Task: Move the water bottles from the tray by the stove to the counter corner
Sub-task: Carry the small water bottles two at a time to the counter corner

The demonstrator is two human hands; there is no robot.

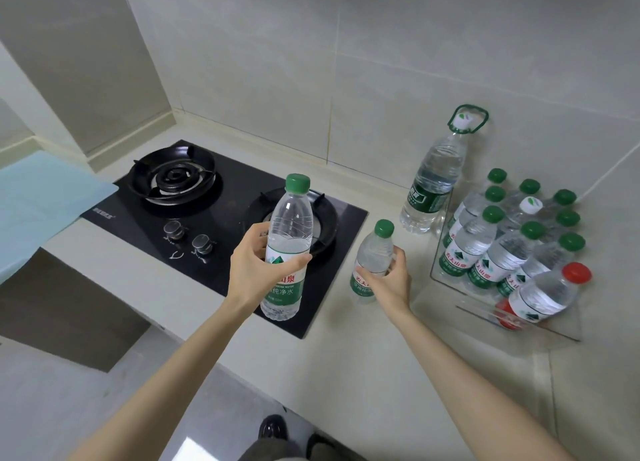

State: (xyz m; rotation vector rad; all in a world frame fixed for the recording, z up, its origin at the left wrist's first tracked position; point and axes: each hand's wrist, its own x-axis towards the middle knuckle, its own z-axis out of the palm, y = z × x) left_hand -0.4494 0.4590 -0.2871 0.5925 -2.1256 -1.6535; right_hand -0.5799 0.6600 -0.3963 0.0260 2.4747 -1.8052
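Green-capped bottle, label reading "纯净水", is gripped by the left hand; right hand clasps a smaller bottle near the counter's stove edge.

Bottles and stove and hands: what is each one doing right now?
Left hand: gripping the taller bottle.
Taller bottle: capped, upright, held over the stove.
Right hand: wrapped around the smaller bottle.
Smaller bottle: capped, upright, beside the stove.
Stove: no flame showing.
Tray: holds many capped bottles.
Red-capped bottle: capped, at the tray's near end.
Big jug: capped, standing beside the tray.
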